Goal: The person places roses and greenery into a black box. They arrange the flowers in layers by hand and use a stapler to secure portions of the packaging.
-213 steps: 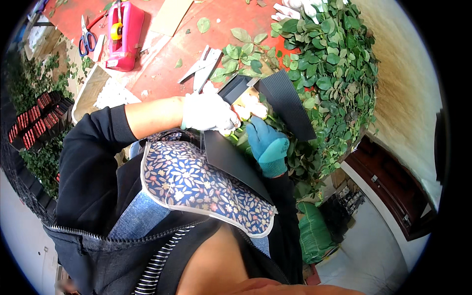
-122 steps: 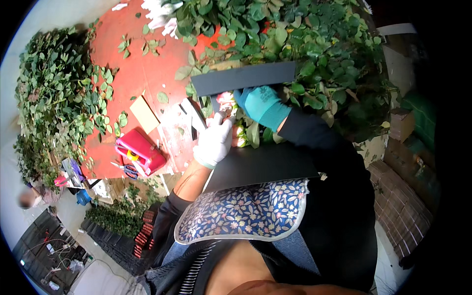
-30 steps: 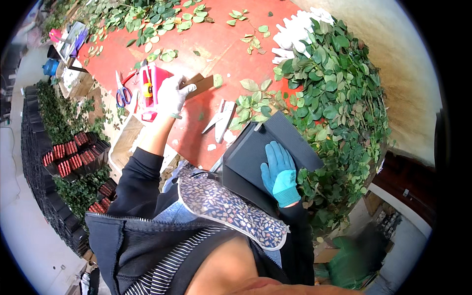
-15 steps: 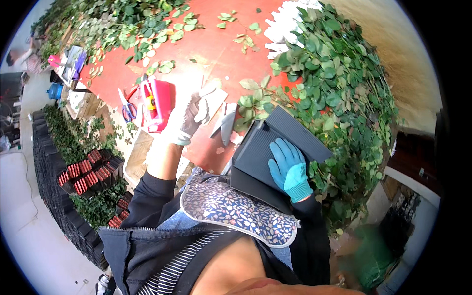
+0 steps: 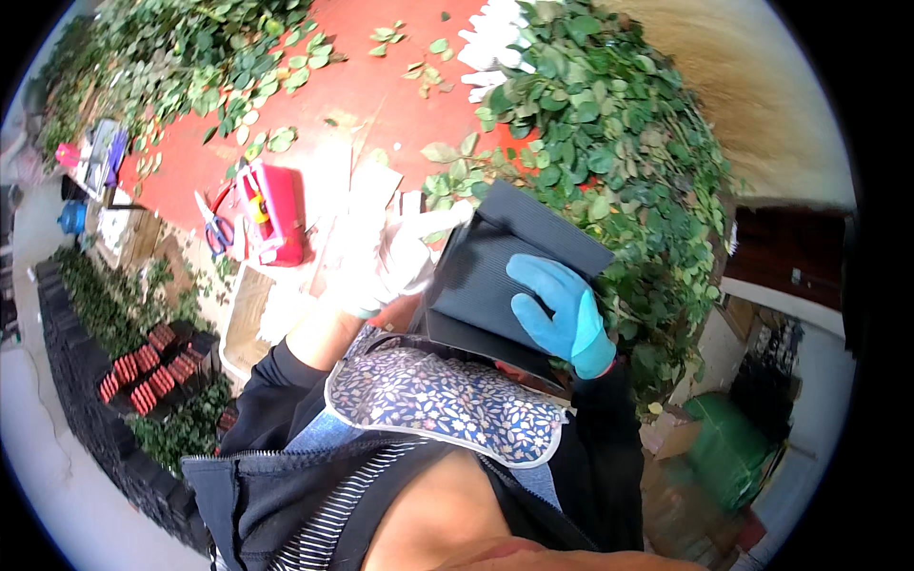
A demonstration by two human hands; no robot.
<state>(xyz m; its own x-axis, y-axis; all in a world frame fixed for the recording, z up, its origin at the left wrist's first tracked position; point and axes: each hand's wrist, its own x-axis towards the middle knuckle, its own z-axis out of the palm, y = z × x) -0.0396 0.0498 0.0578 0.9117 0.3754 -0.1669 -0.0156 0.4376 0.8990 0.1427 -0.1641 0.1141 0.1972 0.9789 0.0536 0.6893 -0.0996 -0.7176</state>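
The right hand [image 5: 560, 309], in a blue knitted glove, lies flat on a folded black ribbed card sheet [image 5: 471, 295], fingers stretched and thumb apart; it grips nothing. The left hand [image 5: 395, 257], in a white glove, points one finger to the sheet's upper left corner; because of strong glare, I am not able to say if it holds something or touches there. If the right palm becomes lighter, the fold could spring up, since only this palm seems to press it. Just below the hands is a blue flowered cloth apron [image 5: 447, 404], so a body movement may push the sheet askew. To the right, a heap of green leafy stems [image 5: 619, 143] could catch its edge. Left of the left hand, a bright pink plastic tape dispenser [image 5: 284, 214] might be knocked by a careless sideways swing
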